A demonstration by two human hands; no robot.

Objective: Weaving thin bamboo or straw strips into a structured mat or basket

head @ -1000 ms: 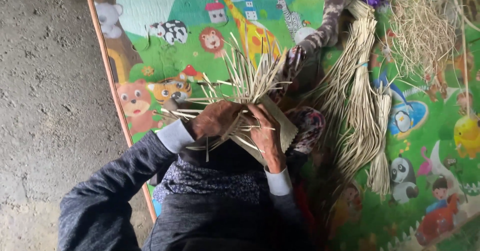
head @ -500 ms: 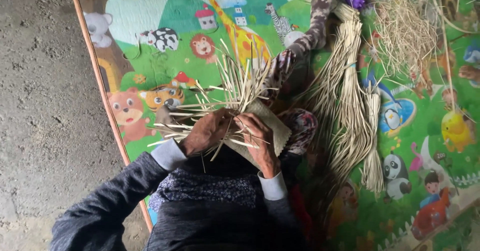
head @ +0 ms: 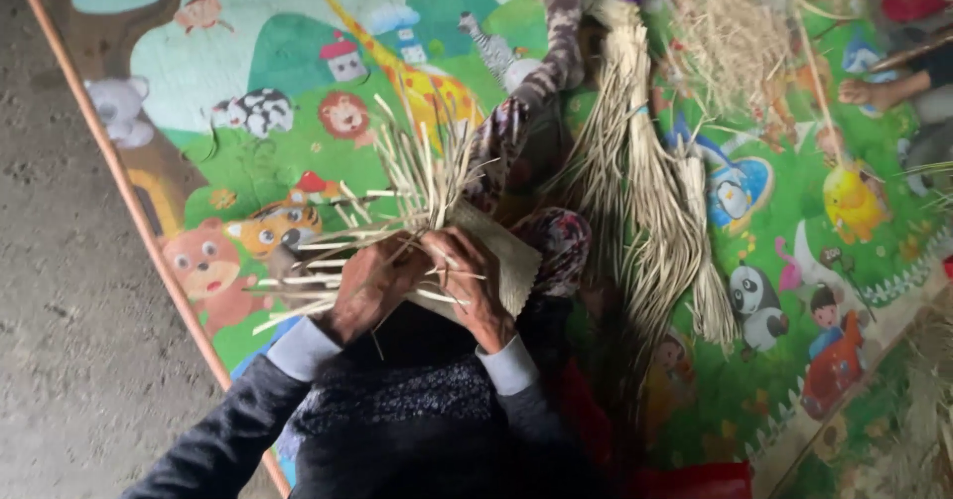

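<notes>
A half-woven straw piece [head: 486,261] is gripped over the lap by the left hand [head: 369,285] and the right hand [head: 467,281], its loose strands pointing away from both hands, toward the cartoon mat [head: 298,72].

Head camera, near, facing steeply down (slightly blurred).

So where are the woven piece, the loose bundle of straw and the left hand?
woven piece [head: 511,261]: head view, its flat finished corner.
bundle of straw [head: 645,191]: head view, middle of the long strands.
left hand [head: 372,285]: head view, back of the hand.
</notes>
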